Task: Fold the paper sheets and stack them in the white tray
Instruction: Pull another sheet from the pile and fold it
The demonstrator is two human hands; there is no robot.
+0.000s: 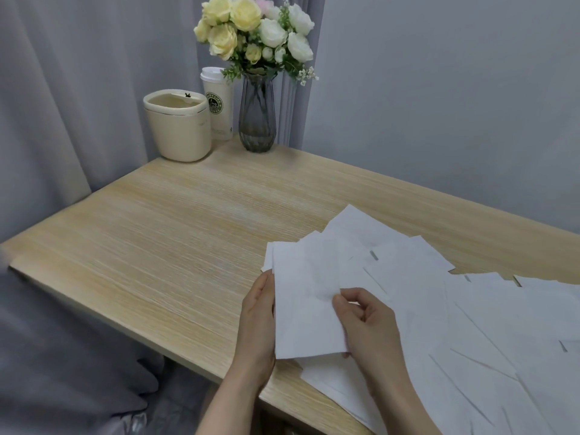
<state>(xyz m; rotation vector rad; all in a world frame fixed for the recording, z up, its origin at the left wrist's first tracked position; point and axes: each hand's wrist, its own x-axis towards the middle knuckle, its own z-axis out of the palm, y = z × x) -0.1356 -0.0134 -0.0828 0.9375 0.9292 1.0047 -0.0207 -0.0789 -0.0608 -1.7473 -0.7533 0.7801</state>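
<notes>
**Two hands on one sheet, tray nowhere in sight**

Both hands meet at a single folded sheet (306, 304) raised just above the near edge of the wooden surface (163, 233). The left hand (259, 318) lies along the sheet's left edge, fingers fairly straight with their tips hidden behind the paper, so its hold cannot be read for certain. The right hand (365, 321) has its fingers curled and pinches the sheet's right edge between thumb and forefinger. The sheet's long axis runs away from the person, roughly in line with the forearms, and the sheet sits between the hands, equally near to each.

Loose paper sheets (470, 309) sprawl overlapping to the right and slightly beyond, touching and partly under the held one; the right hand is the nearer to them. No white tray shows in view, so where the sheet must go cannot be told.

Well apart at the far corner stand a cream bin (177, 127), a lidded cup (218, 105) and a glass vase of flowers (257, 114). Nothing lies between them and the hands.
</notes>
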